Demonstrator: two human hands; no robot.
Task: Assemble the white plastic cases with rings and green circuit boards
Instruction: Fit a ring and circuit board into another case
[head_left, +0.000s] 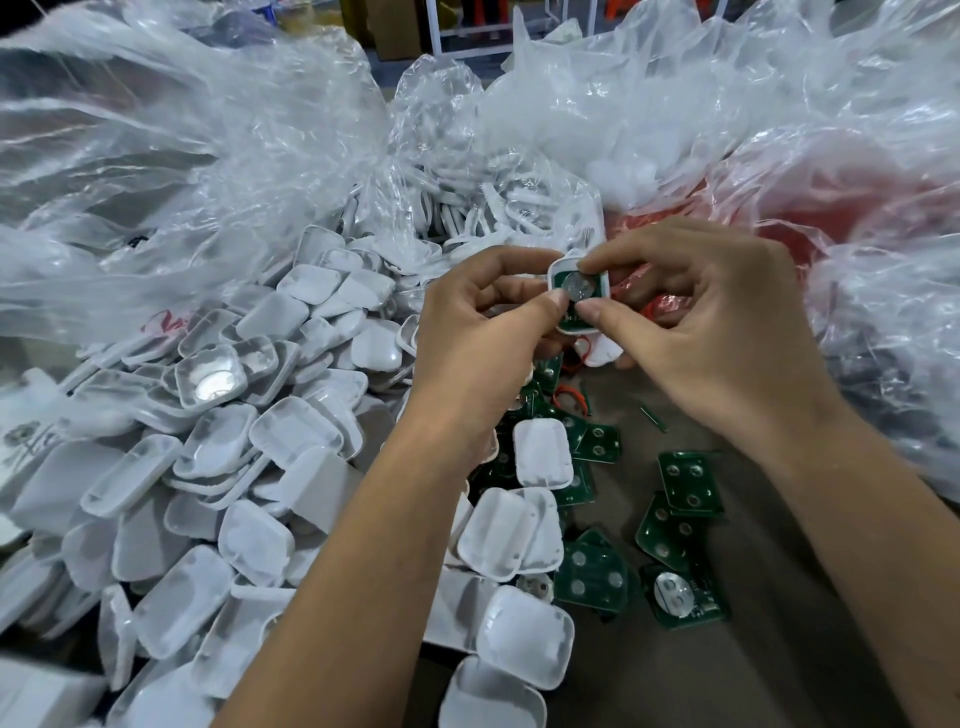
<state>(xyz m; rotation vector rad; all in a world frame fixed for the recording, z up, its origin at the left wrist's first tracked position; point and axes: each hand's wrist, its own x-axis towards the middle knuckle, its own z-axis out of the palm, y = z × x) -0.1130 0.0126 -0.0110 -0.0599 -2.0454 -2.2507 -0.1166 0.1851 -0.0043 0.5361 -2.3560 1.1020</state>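
- Both hands meet above the middle of the bench, holding one white plastic case between them.
- The left hand has its fingers curled around the case's left side; its thumb tip presses on the lower left of the case's open face.
- The right hand pinches the case from the right: the forefinger sits on the upper part of the face, the thumb on the lower right edge.
- A green circuit board lies inside the held case, with a round silver coin cell on it, partly covered by the right forefinger.
- A second white piece with a red wire shows just below the held case, under the right hand's fingers; which hand carries it I cannot tell.
- A large heap of loose white cases covers the left half of the bench, running from the far side to the near edge.
- Loose green circuit boards lie scattered on the bare brown surface near the middle, between the two forearms; one nearer the near edge carries a silver disc.
- A clear bag of white rings sits toward the far edge, just beyond the hands.
- Crumpled clear plastic bags pile along the far side; a reddish bag lies at the far right.
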